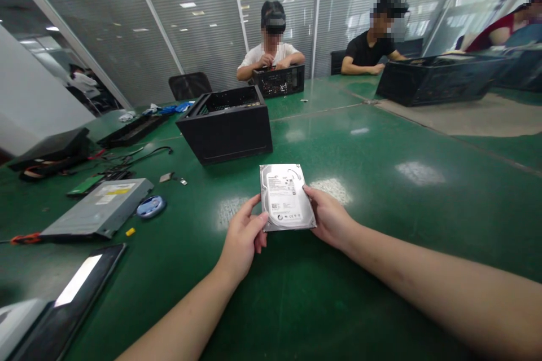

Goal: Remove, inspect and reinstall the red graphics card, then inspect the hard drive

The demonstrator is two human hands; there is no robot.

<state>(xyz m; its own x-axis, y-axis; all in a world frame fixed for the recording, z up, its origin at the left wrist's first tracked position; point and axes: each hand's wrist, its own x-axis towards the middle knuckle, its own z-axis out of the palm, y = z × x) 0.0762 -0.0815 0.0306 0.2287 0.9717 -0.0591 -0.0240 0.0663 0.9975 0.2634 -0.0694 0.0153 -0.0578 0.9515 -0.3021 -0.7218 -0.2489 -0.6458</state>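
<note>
A silver hard drive (pixel 288 196) with a white printed label faces up in the middle of the view, held between both hands. My left hand (pixel 244 232) grips its left edge, the thumb on the lower left corner and some fingers curled underneath. At the opposite edge, my right hand (pixel 329 215) closes on the drive's side; most of those fingertips are hidden. Beyond the drive stands a black computer case (pixel 231 127), open at the top. To the left lie a grey optical drive (pixel 99 207) and a small round blue dish (pixel 151 207).
On the green table (pixel 381 192), a screwdriver with an orange handle (pixel 25 238), a yellow bit (pixel 130 232), cables (pixel 144 153) and a black panel (pixel 84 287) lie leftward. Across it, one person (pixel 271 53) works at another case (pixel 279 80); others sit rightward near a dark case (pixel 436 79).
</note>
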